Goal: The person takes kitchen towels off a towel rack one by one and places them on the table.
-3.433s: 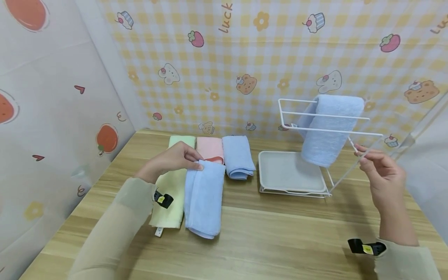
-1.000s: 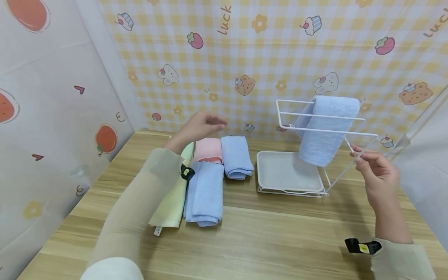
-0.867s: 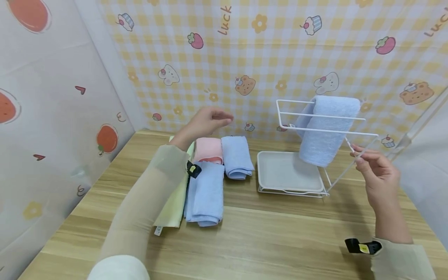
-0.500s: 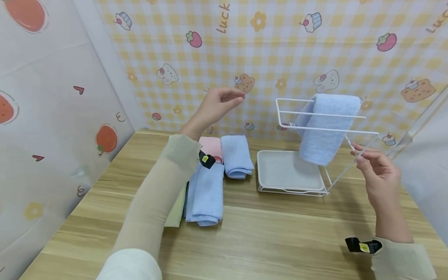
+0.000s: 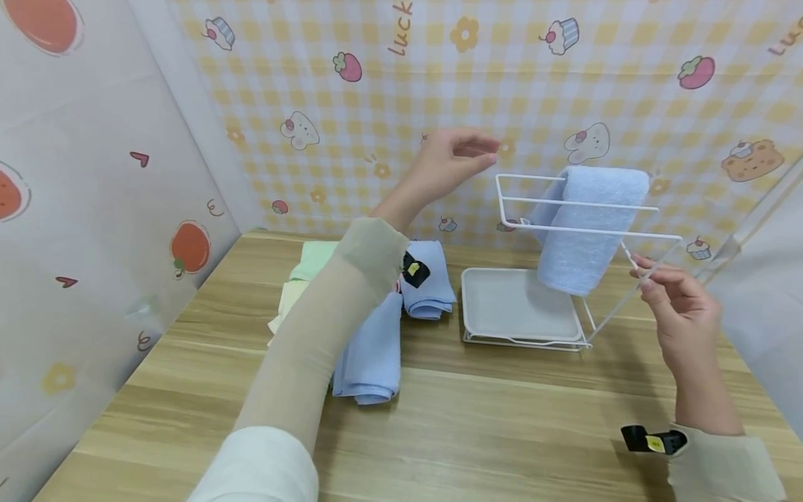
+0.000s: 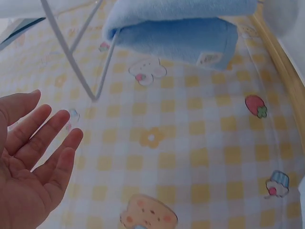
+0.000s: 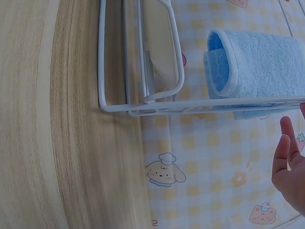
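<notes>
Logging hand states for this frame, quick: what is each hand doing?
Left hand: open, holding nothing, raised beside the white rack.
Right hand: fingertips at the rack's right wire; grip cannot be told.

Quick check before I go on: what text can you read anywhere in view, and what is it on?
"Luck" on the checked wall sheet, top middle, in orange letters running slantwise.
"Luc", cut off by the frame edge, on the same sheet at the top right.
The tag on the hanging blue towel: print too blurred to read.
The yellow stickers on the black wrist straps: too small to read.
</notes>
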A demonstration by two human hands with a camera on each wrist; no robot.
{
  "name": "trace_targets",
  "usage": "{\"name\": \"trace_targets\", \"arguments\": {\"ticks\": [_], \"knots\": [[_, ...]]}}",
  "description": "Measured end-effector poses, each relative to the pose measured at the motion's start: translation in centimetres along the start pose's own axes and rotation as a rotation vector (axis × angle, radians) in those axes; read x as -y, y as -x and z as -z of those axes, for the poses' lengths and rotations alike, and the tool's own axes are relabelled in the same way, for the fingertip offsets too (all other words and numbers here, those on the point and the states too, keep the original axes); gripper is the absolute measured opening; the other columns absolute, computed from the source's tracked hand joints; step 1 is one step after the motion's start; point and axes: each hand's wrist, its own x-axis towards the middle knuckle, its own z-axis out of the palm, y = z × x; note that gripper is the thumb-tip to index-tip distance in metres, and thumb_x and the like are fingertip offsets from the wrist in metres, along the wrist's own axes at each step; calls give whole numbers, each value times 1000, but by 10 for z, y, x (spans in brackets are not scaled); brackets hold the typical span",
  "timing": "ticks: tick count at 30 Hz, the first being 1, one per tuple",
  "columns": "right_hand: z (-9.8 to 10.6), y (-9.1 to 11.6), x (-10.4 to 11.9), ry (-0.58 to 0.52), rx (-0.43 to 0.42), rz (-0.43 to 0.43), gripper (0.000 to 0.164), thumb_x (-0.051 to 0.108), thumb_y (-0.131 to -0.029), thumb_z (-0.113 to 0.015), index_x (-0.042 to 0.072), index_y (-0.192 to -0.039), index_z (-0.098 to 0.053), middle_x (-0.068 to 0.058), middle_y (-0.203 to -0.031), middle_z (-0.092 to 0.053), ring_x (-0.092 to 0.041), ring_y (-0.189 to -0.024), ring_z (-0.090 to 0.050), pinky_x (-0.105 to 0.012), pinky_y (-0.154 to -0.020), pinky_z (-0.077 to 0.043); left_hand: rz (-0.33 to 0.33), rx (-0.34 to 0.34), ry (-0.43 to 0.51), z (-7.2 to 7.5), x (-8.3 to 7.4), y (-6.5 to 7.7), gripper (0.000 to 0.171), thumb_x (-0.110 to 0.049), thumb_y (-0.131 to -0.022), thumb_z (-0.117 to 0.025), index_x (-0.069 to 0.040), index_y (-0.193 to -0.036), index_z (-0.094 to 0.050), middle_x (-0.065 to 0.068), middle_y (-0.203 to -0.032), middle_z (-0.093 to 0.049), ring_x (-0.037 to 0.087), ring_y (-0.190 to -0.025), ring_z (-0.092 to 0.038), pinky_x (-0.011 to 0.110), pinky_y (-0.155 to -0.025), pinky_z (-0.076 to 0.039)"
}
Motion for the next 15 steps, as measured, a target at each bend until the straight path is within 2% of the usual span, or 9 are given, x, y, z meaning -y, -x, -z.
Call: {"name": "trace_targets", "arguments": {"ticks": [6, 12, 15], "knots": [[-1, -1, 2, 17, 2, -3, 12, -23, -91, -49, -21, -97, -60, -18, -116, -72, -24, -104, -69, -20, -77, -52, 33, 78, -108, -21, -22, -14, 31, -25, -96, -68, -18, -126, -68, -7, -128, -68, 2, -116, -61, 14, -96, -47], [-2, -1, 3, 2, -1, -10, 12, -24, -91, -49, -21, -96, -60, -18, -115, -72, -24, -104, -69, -20, -77, -52, -12, 159, -191, -41, -36, -30, 33, -24, -97, -65, -17, -129, -65, -5, -134, -64, 7, -123, -58, 12, -100, -43], [-2, 0, 3, -3, -2, -9, 12, -24, -90, -49, -21, -95, -60, -18, -115, -72, -24, -103, -70, -20, -77, -53, -13, 202, -230, -50, -41, -36, 35, -25, -98, -64, -18, -132, -63, -5, -136, -62, 7, -126, -55, 11, -102, -41]]}}
